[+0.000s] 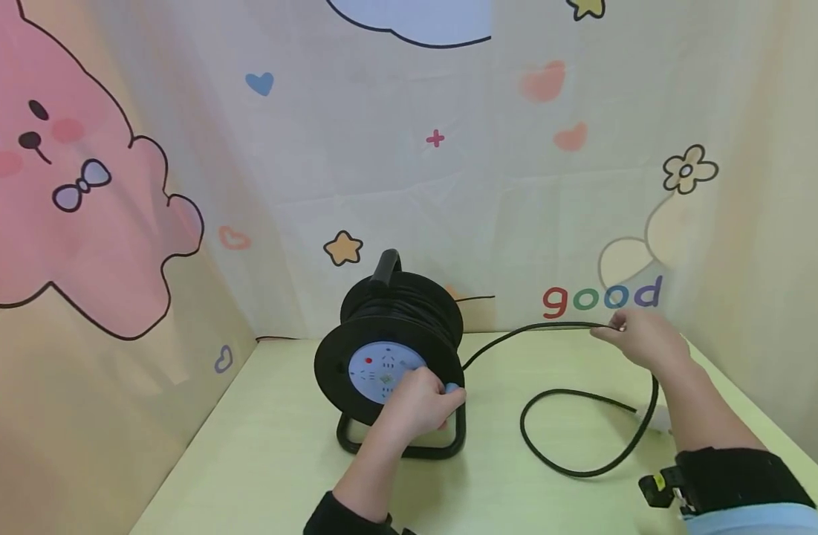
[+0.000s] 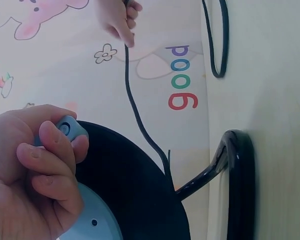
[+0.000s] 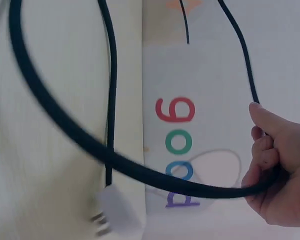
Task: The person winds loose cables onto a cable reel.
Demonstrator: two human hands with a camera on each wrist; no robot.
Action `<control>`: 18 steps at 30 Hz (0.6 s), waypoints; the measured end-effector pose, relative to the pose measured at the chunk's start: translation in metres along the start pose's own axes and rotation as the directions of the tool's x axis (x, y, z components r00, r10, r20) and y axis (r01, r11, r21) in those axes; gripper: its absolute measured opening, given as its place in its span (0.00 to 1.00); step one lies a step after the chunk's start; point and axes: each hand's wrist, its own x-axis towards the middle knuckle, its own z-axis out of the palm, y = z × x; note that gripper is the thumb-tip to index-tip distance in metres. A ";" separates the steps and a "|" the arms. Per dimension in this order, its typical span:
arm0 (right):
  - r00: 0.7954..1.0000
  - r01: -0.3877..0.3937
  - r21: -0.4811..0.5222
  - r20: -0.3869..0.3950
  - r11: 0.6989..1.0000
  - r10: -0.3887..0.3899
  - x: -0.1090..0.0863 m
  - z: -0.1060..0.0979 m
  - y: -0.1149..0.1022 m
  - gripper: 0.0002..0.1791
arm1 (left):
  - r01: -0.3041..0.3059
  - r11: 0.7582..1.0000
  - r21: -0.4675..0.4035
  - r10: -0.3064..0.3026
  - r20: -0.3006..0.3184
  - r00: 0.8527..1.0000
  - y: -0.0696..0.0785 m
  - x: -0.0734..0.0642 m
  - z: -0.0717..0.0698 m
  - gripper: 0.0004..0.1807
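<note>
A black cable reel [image 1: 328,364] with a pale blue socket panel [image 1: 365,371] stands upright on its tube frame at mid table. My left hand [image 1: 418,401] curls its fingers and thumb round the small blue crank knob [image 2: 67,129] on the reel's front disc. Off to the right, my right hand [image 1: 646,338] grips the black cable [image 1: 549,325], raised above the table. From the reel the cable rises to that hand, then drops in a loop to a white plug [image 3: 119,212]. The plug's metal prongs show in the right wrist view.
The pale table [image 1: 248,446] meets a printed cloth backdrop [image 1: 382,148] behind the reel. Loose cable [image 1: 582,474] curves over the table at right, below the right hand. The reel's black carry handle [image 1: 385,269] sticks up at the top.
</note>
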 end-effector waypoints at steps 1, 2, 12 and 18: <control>1.000 0.009 0.014 -0.006 1.000 -0.009 -0.001 -0.002 0.005 0.26 | 0.002 1.000 0.007 -0.002 0.004 1.000 -0.001 0.000 0.000 0.28; 1.000 0.018 0.027 -0.012 0.999 -0.018 -0.002 -0.004 0.009 0.24 | 0.004 1.000 0.013 -0.004 0.009 1.000 -0.001 0.000 0.001 0.28; 0.996 0.061 0.027 -0.059 0.998 -0.060 -0.003 -0.011 0.017 0.24 | 0.022 1.000 0.020 -0.023 0.032 0.999 -0.004 0.000 0.001 0.28; 0.995 0.079 0.031 -0.056 0.996 -0.077 -0.008 -0.015 0.010 0.22 | 0.043 0.998 0.047 -0.047 0.073 0.996 -0.006 0.000 0.002 0.27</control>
